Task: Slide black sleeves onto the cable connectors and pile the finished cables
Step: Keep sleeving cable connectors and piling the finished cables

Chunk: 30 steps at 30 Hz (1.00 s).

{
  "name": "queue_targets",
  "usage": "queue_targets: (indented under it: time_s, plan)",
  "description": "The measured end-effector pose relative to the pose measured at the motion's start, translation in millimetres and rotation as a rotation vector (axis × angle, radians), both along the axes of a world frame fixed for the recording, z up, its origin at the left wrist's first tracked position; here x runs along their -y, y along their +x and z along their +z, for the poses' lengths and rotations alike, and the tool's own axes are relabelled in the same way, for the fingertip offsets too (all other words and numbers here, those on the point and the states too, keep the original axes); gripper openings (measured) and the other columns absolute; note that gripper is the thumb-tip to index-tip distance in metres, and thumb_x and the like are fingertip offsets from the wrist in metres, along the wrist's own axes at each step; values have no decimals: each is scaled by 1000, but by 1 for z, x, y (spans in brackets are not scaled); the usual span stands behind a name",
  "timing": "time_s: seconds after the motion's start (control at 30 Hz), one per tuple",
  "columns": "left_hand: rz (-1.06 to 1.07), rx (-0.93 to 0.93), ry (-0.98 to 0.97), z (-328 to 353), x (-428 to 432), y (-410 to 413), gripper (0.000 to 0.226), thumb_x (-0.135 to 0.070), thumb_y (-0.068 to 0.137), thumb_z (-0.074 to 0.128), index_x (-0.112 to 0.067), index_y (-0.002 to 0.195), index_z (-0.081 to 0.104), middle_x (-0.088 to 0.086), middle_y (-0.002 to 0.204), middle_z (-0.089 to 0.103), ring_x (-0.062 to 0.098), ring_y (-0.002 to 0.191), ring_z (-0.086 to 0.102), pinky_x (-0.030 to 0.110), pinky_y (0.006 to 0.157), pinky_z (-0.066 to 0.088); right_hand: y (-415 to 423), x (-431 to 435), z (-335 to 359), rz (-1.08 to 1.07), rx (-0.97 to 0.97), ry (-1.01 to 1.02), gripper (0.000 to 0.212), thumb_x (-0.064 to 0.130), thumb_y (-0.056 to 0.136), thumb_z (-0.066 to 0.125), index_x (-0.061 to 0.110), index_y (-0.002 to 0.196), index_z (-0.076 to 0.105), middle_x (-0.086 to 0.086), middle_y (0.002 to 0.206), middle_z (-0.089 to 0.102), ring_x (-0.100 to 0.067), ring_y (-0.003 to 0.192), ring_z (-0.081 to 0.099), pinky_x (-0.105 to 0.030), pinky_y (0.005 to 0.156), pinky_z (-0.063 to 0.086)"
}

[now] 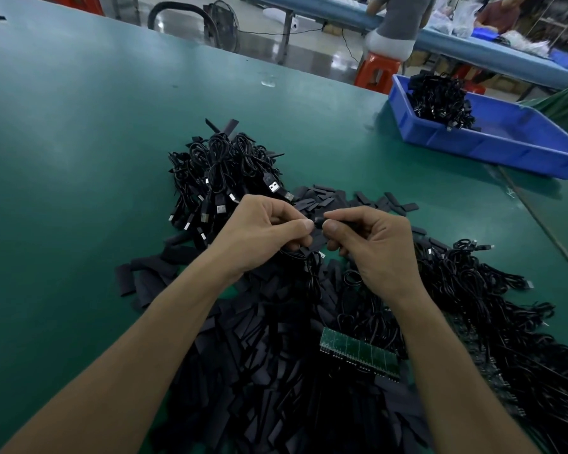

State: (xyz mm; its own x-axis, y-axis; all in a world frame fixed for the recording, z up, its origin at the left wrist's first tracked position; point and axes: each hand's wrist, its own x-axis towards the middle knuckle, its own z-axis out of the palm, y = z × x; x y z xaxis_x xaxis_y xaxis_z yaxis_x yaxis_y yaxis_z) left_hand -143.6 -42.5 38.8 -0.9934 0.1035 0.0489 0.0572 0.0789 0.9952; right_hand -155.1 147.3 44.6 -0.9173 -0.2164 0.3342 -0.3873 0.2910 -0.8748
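The left hand (pixel 263 234) pinches the plug end of a thin black cable (pixel 312 273). The right hand (pixel 374 247) pinches a flat black sleeve (pixel 348 219) right at the plug. The sleeve seems to be just starting on. Next it needs a straight push, then the cable goes on the black cable pile (pixel 223 172) ahead. The green bench (pixel 79 158) in this big workroom holds loose sleeves (pixel 259 355) and a blue plastic bin (pixel 505 142).

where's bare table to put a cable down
Bare green table mat lies left of the heap of coiled black cables, and between that heap and the blue plastic bin. Crowded: flat black sleeves and loose black cables nearest the person.
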Motion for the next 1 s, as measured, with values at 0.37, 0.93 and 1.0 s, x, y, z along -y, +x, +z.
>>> queue_targets:
  time_s: [0.37, 0.93, 1.0]
  plan:
    - [-3, 16, 10, 0, -4, 2, 11, -14, 93, 70, -7, 85, 75, 3, 73, 76, 7, 65, 70, 14, 64, 52, 2, 5, 1, -100, 16, -95, 31, 18, 81, 81, 32, 107, 70, 5, 81, 76, -9, 67, 70, -19, 65, 55]
    - [127, -65, 101, -15, -26, 5, 11, -14, 94, 70, -13, 85, 77, 2, 78, 77, 16, 76, 76, 21, 70, 57, 7, 25, -10, -192, 12, -305, 39, 14, 82, 80, 41, 108, 70, 5, 91, 78, -13, 87, 75, -21, 79, 57]
    - [134, -63, 117, -16, -27, 4, 11, -15, 94, 70, -11, 87, 76, 3, 78, 77, 16, 77, 76, 19, 69, 57, 8, 26, -10, -189, 12, -305, 39, 13, 83, 79, 40, 109, 68, 6, 90, 78, -13, 86, 75, -21, 78, 57]
